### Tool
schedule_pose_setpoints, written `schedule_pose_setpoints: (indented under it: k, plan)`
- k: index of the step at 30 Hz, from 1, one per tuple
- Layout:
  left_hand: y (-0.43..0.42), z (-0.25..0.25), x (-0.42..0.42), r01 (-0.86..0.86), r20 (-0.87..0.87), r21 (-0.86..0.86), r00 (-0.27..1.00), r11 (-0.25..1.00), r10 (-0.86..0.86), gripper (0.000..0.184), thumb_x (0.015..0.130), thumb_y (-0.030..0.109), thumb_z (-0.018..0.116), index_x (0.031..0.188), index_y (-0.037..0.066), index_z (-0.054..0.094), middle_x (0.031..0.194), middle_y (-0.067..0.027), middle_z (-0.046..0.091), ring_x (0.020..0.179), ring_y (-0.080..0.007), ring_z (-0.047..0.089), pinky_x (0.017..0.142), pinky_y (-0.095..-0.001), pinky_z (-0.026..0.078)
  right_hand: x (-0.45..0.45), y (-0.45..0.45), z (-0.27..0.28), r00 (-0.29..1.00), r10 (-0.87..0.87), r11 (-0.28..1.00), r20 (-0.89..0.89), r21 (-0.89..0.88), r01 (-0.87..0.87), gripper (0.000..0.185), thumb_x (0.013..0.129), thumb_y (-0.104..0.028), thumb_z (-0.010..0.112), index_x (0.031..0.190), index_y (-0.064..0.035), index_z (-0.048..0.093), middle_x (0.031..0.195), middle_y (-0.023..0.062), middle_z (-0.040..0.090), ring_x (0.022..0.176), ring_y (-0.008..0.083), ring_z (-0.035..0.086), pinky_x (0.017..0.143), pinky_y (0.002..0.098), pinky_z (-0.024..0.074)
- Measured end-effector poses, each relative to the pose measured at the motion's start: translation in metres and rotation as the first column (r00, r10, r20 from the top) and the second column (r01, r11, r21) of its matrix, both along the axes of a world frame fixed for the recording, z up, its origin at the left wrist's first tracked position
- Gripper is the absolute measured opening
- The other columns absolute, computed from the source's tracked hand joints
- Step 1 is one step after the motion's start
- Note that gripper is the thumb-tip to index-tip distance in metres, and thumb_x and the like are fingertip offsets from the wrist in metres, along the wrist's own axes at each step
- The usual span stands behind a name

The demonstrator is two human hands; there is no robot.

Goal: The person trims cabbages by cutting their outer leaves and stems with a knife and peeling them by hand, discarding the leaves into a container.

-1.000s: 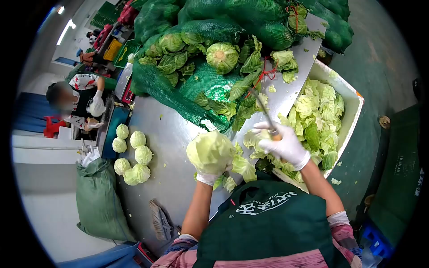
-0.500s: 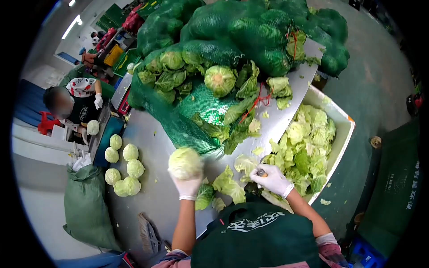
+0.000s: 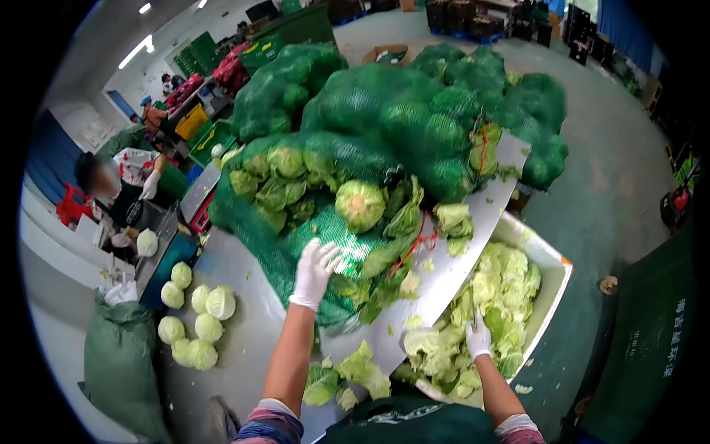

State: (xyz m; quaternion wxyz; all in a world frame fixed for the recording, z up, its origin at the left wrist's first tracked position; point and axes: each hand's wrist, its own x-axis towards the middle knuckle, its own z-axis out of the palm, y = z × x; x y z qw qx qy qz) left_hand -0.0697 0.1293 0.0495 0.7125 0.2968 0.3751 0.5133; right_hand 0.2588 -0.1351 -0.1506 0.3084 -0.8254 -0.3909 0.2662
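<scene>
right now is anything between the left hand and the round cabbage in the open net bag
Nothing visible blocks it: the left hand is open over the green netting, the round cabbage shows uncovered ahead, and loose leaves lie right of that path.

A column of white Chinese characters runs aslant down the bin (image 3: 645,355) at the right edge; they are the largest writing in view, yet too soft to spell out with certainty; to their left on the same side lies a smaller, fainter light marking, unreadable. The wearer's apron (image 3: 421,426) at the bottom carries white lettering, foreshortened and partly out of sight; the co-worker's apron (image 3: 130,204) at the left bears small white characters, too blurred to read.
</scene>
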Motion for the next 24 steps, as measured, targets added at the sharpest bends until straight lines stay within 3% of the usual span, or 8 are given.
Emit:
schedule_pose_setpoints:
  k: [5, 9, 11, 15, 17, 19, 21, 24]
  plan:
    - [0.096, -0.058, 0.08, -0.024, -0.658, -0.007, 0.753, 1.0, 0.013, 0.12, 0.071, 0.028, 0.083, 0.148, 0.002, -0.005, 0.145, -0.0216, 0.031, 0.131, -0.0287, 0.039, 0.111, -0.045, 0.028, 0.068, 0.046, 0.001, 0.988, -0.035, 0.973, 0.153, -0.221, 0.068, 0.065, 0.087, -0.021, 0.059, 0.146, -0.0209, 0.034, 0.091, 0.0193, 0.067, 0.084, 0.0367, 0.064, 0.077, 0.0435, 0.0496]
    - [0.123, -0.062, 0.101, -0.067, -0.756, 0.053, 0.649, 0.996, 0.084, 0.143, 0.052, 0.042, 0.092, 0.149, -0.001, -0.004, 0.151, -0.0284, 0.015, 0.142, -0.037, 0.016, 0.115, -0.0413, 0.02, 0.145, 0.076, -0.01, 0.965, -0.045, 0.959, 0.258, -0.258, 0.114, 0.058, 0.089, -0.026, 0.056, 0.144, -0.0154, 0.038, 0.101, 0.0229, 0.066, 0.088, 0.0384, 0.064, 0.079, 0.0435, 0.0502]
    - [0.127, -0.062, 0.107, -0.098, -0.859, 0.105, 0.493, 0.99, 0.14, 0.14, 0.051, 0.04, 0.092, 0.149, 0.0, 0.0, 0.149, -0.0273, 0.02, 0.139, -0.0361, 0.023, 0.114, -0.0418, 0.023, 0.177, 0.086, -0.013, 0.996, -0.083, 0.989, 0.021, -0.121, 0.085, 0.057, 0.088, -0.025, 0.057, 0.142, -0.0143, 0.041, 0.097, 0.0222, 0.067, 0.085, 0.037, 0.065, 0.077, 0.0432, 0.0504]
    - [0.129, -0.082, 0.11, -0.111, -0.716, 0.289, 0.635, 0.951, 0.291, 0.13, 0.052, 0.032, 0.093, 0.147, 0.0, 0.009, 0.143, -0.023, 0.03, 0.132, -0.0325, 0.034, 0.11, -0.0412, 0.029, 0.173, 0.103, 0.033, 0.942, -0.171, 0.98, 0.288, -0.052, 0.193, 0.055, 0.088, -0.023, 0.058, 0.14, -0.011, 0.044, 0.093, 0.0209, 0.068, 0.08, 0.0357, 0.066, 0.073, 0.0422, 0.0511]
    - [0.14, -0.105, 0.102, -0.129, -0.583, 0.392, 0.731, 0.911, 0.354, 0.119, 0.055, 0.023, 0.092, 0.143, 0.002, 0.016, 0.134, -0.0176, 0.038, 0.124, -0.0278, 0.041, 0.106, -0.039, 0.034, 0.153, 0.1, 0.049, 0.962, -0.271, 0.96, 0.024, 0.079, 0.268, 0.052, 0.087, -0.022, 0.058, 0.135, -0.0074, 0.048, 0.088, 0.0204, 0.068, 0.077, 0.0354, 0.066, 0.07, 0.0426, 0.0512]
    - [0.124, -0.066, 0.098, -0.128, -0.507, 0.236, 0.829, 0.963, 0.235, 0.107, 0.059, 0.015, 0.09, 0.141, 0.003, 0.021, 0.13, -0.0147, 0.042, 0.118, -0.0243, 0.047, 0.101, -0.0364, 0.04, 0.131, 0.089, 0.04, 0.939, -0.141, 0.954, 0.312, 0.297, 0.044, 0.049, 0.08, -0.015, 0.062, 0.125, 0.0002, 0.052, 0.079, 0.0212, 0.066, 0.073, 0.0352, 0.065, 0.066, 0.0434, 0.0511]
    - [0.13, -0.08, 0.082, -0.156, -0.504, 0.112, 0.842, 0.981, 0.191, 0.104, 0.06, 0.013, 0.089, 0.14, 0.004, 0.023, 0.13, -0.0142, 0.043, 0.116, -0.0236, 0.049, 0.098, -0.0362, 0.043, 0.108, 0.072, 0.056, 0.997, -0.047, 0.999, 0.053, -0.022, 0.048, 0.044, 0.075, -0.012, 0.067, 0.114, 0.0032, 0.056, 0.085, 0.0214, 0.065, 0.076, 0.0342, 0.063, 0.073, 0.0399, 0.0504]
    - [0.09, -0.032, 0.062, 0.014, -0.495, 0.185, 0.865, 0.983, 0.081, 0.106, 0.06, 0.012, 0.089, 0.142, 0.002, 0.021, 0.131, -0.0152, 0.044, 0.117, -0.0242, 0.05, 0.1, -0.0358, 0.044, 0.077, 0.06, 0.062, 0.987, 0.016, 0.995, 0.161, 0.096, -0.032, 0.047, 0.077, -0.009, 0.066, 0.121, -0.0009, 0.054, 0.083, 0.0188, 0.064, 0.074, 0.0304, 0.064, 0.071, 0.0371, 0.0512]
